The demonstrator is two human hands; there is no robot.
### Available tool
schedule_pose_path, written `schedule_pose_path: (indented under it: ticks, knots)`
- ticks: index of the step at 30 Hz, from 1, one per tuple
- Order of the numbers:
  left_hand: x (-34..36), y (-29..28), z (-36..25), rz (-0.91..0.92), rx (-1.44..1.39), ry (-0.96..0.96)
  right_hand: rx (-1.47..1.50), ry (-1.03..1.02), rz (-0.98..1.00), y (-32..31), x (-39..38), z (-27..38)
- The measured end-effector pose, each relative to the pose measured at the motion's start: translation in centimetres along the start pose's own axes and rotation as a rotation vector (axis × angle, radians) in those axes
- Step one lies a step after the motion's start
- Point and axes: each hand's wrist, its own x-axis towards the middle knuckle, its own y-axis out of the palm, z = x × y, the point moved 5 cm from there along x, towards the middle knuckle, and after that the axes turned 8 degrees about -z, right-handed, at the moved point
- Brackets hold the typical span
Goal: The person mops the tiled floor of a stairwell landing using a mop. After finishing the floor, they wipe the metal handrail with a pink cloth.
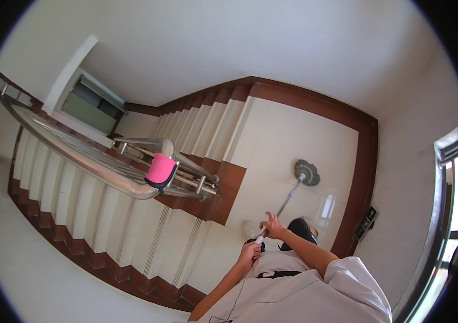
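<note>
A mop (286, 203) stretches from my waist out over the landing. Its grey-green string head (308, 173) rests on the pale tiles. Close to my body, my left hand (249, 253) is wrapped round the upper end of the handle, by a white grip. Farther along the same pole is my right hand (276, 226), closed loosely about it with some fingers partly extended. Part of the handle is hidden beneath the right hand.
Stairs with brown edging (199, 129) go off at the far left, and another flight (116, 226) lies nearer left. A metal railing (92, 165) between them carries a pink cloth item (160, 168). A small dark object (366, 223) sits by the right wall, below a window (455, 199).
</note>
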Motion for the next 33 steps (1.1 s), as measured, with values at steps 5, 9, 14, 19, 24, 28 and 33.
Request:
schedule_pose_path:
  ticks: [5,9,14,19,24,28,33]
  knots:
    - [-1.5,-1.8,-0.6,0.011,0.108,0.165,-0.009,0.173,-0.198,-0.6,-0.5,3.9]
    - [-2.5,-4.5,-0.5,-0.033,0.019,0.225,0.276,0.263,-0.036,3.0,0.8,5.3]
    - [-3.1,-10.1,-0.7,-0.233,0.211,0.378,0.34,0.221,-0.004,5.7,3.5,11.2]
    - [-2.4,-12.5,1.4,-0.33,0.272,0.396,0.231,0.158,0.181,8.7,3.5,12.9]
    - [-3.9,-9.3,3.6,-0.292,0.339,0.275,0.11,0.149,0.265,8.3,-0.5,11.8]
    - [-5.4,-7.4,6.6,-0.134,0.338,0.223,0.15,0.092,0.237,7.8,-4.2,9.8]
    - [-8.0,-6.2,11.0,-0.05,0.707,0.128,0.505,0.066,-0.022,9.0,-11.7,7.5]
